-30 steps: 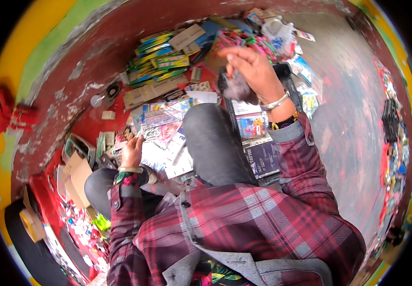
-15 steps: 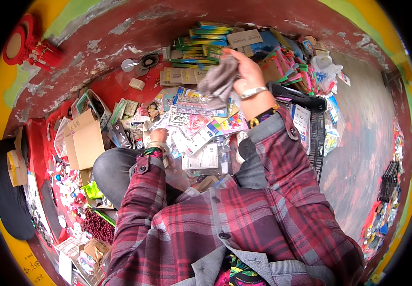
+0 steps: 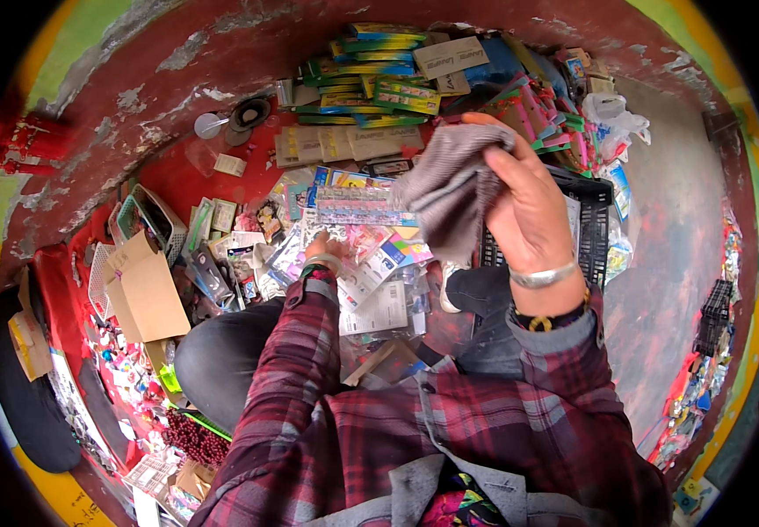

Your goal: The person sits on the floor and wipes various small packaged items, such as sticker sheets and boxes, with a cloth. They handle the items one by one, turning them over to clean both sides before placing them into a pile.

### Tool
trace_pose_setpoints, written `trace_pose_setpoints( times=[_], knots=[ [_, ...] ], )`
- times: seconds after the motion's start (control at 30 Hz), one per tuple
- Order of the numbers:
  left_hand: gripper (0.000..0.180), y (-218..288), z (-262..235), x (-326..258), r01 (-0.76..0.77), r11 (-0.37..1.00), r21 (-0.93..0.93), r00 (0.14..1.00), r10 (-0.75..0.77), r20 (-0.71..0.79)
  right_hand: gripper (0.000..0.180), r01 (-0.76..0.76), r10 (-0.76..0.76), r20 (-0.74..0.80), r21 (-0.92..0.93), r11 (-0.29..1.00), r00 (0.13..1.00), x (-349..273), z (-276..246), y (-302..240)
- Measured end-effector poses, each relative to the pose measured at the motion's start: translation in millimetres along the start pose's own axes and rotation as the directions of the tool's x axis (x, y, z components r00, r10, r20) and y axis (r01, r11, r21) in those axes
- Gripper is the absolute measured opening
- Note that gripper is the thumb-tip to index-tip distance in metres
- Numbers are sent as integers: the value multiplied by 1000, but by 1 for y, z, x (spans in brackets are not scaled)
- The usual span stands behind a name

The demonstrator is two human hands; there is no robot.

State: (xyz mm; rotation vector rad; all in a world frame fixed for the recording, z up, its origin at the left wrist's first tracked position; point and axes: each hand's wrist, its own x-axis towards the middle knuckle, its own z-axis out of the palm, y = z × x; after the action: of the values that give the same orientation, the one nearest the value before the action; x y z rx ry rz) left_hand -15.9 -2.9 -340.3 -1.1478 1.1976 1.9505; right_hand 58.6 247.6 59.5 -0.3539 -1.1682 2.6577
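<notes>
A grey-brown ribbed cloth (image 3: 451,186) hangs crumpled from my right hand (image 3: 527,211), raised over the right of the pile. Thumb and fingers close on its upper edge. Lower and to the left, my left hand (image 3: 321,247) rests at the heap of clear plastic packets. Its fingers are too small and foreshortened to tell whether they grip anything. Beside it lie a pink-patterned strip pack (image 3: 364,204), a flat colourful pack (image 3: 408,248) and a white printed card (image 3: 374,310) in clear plastic.
Yellow-green boxes (image 3: 404,95) are stacked at the back, with brown cardboard boxes (image 3: 316,146) before them. A black plastic crate (image 3: 596,233) stands right. An open cardboard box (image 3: 147,290) and a green-rimmed basket (image 3: 158,218) stand left. A peeling red wall (image 3: 261,39) curves behind.
My right hand has moved right and nearer with the cloth, which now hangs more spread out. My left hand has shifted slightly right and forward onto the packets. The view has shifted a little.
</notes>
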Motion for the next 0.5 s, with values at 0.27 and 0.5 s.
trace_pose_setpoints(
  times=[0.27, 0.5],
  knots=[
    [30, 4, 27, 25, 50, 971, -236, 986, -86, -145, 37, 43, -25, -329, 49, 998, 944, 3, -3, -2],
    [24, 8, 44, 36, 23, 981, -195, 988, -52, -143, 38, -193, 249, -102, 381, 904, 963, 2, -10, -1]
  ],
)
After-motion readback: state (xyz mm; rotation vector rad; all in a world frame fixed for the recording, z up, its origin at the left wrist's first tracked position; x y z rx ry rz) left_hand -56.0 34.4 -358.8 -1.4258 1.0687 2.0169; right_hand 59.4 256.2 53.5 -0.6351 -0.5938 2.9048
